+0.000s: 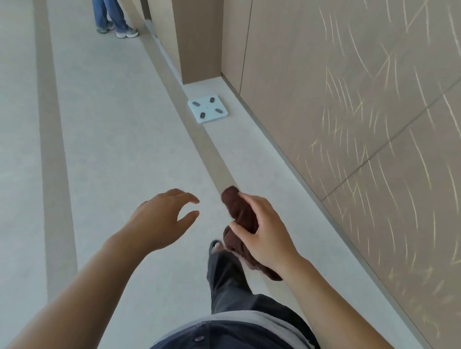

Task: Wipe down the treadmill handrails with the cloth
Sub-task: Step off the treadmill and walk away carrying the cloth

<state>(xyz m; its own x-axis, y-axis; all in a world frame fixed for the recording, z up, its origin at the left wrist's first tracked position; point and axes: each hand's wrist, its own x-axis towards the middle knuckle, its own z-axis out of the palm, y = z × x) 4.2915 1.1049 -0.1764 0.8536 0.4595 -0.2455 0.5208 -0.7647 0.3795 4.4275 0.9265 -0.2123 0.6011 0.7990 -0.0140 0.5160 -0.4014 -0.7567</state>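
My right hand [264, 229] grips a bunched dark brown cloth [239, 211], held out in front of me above the floor. One end of the cloth sticks out past my fingers and the other hangs below my wrist. My left hand [163, 219] hovers to the left of it with fingers spread and curled, holding nothing. A gap separates the two hands. No treadmill or handrail is in view.
A white bathroom scale [207, 108] lies on the grey floor ahead by the tan wall panels [360, 114]. A person's legs in jeans [110, 8] stand at the far top left. My own leg and foot [219, 267] show below the hands.
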